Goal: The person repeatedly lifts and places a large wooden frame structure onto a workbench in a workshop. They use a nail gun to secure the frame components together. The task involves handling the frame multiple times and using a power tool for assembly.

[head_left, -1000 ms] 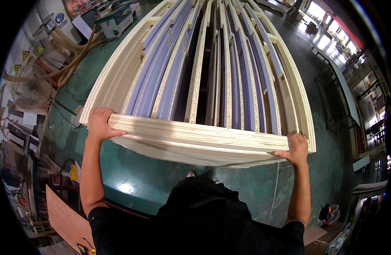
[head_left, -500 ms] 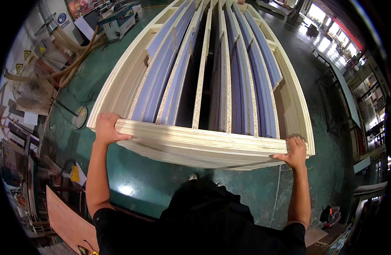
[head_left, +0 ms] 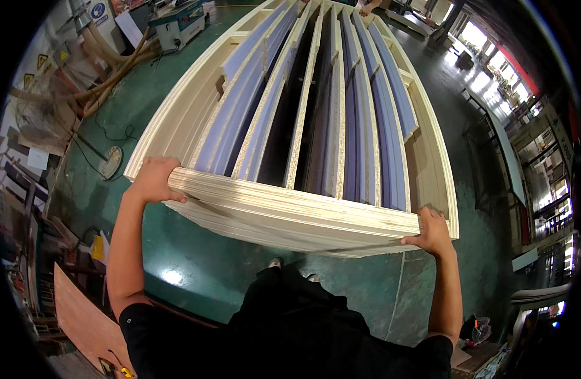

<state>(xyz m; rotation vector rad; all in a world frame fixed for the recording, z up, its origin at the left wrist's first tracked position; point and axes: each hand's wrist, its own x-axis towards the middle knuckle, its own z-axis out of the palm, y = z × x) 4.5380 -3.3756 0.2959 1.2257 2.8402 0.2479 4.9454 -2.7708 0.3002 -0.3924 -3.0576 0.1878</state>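
Observation:
A long, boxy wooden frame (head_left: 296,199) made of pale plywood stretches away from me. Lengthwise slats (head_left: 301,129) divide its inside, with lilac-blue surfaces (head_left: 230,142) along many of them and dark gaps near the middle. My left hand (head_left: 153,180) is closed over the near board at its left end, thumb on the side facing me. At the right end of that same board, my right hand (head_left: 433,232) grips in the same way, fingers over the top edge.
Another person's hand (head_left: 368,7) is at the frame's far end. To the left are a fan's round base (head_left: 111,162), a hose (head_left: 117,82) and a blue-grey machine (head_left: 178,28). A long table (head_left: 500,136) stands right; a plywood sheet (head_left: 88,322) leans at lower left.
The frame appears slightly rotated in view, its near right corner lower and further left. Both hands keep their hold. More of the other person's hand shows at the far end.

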